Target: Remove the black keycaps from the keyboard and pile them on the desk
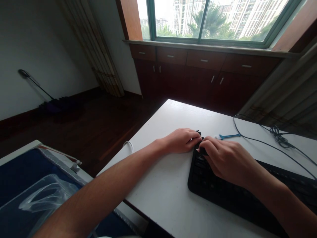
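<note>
- Fingers (195,140) of both hands meet, bunched narrow, at the far left corner of the black keyboard (223,185); what they pinch cannot be told.
- Left hand (182,140): rests beside that corner.
- Right hand (226,160): lies over the keys.
- Progress: judged early; only this corner is being worked.
- Keyboard: matte plastic, flat, on a smooth white tabletop (163,185).
- Blue brush (227,136): slim, just beyond the keyboard.
- Black cable (272,140): thin, looping right of the brush.

Head view — close, looking down over a desk (163,195).

keyboard (223,185) on table (163,185) | brush (228,136) behind keyboard | cable (272,143) right of brush
</note>
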{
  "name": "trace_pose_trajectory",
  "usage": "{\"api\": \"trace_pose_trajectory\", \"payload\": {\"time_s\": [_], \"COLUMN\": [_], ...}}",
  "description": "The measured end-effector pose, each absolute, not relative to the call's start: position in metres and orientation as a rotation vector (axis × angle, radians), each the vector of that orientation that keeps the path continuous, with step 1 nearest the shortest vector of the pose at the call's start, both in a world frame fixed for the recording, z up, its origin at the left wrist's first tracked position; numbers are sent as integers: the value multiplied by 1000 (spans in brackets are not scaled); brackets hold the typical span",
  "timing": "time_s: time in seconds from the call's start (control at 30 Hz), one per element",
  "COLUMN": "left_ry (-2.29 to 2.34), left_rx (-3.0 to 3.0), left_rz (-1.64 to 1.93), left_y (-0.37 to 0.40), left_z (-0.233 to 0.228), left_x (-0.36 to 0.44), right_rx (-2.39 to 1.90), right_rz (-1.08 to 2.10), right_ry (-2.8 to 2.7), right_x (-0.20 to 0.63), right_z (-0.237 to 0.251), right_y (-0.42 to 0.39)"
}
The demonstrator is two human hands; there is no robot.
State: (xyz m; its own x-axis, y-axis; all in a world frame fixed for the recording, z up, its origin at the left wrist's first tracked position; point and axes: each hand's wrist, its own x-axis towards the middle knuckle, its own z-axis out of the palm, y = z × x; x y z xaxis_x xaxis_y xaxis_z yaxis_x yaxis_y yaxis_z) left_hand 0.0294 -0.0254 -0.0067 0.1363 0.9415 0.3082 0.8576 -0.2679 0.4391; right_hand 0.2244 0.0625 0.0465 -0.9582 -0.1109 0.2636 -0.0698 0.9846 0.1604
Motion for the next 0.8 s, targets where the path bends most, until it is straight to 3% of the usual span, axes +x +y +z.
{"api": "trace_pose_trajectory", "payload": {"time_s": [0.27,0.57,0.8], "left_ry": [1779,1773,1772], "left_rx": [2263,2253,2194], "left_rz": [817,811,821], "left_y": [-24,-25,-26], "left_z": [-8,-6,-4], "left_x": [28,29,29], "right_rx": [-295,-513,-616], "right_rz": [439,723,1134], "right_ry": [-2703,-2757,-2302], "right_x": [233,236,234], "right_z": [76,78,83], "right_y": [85,88,81]}}
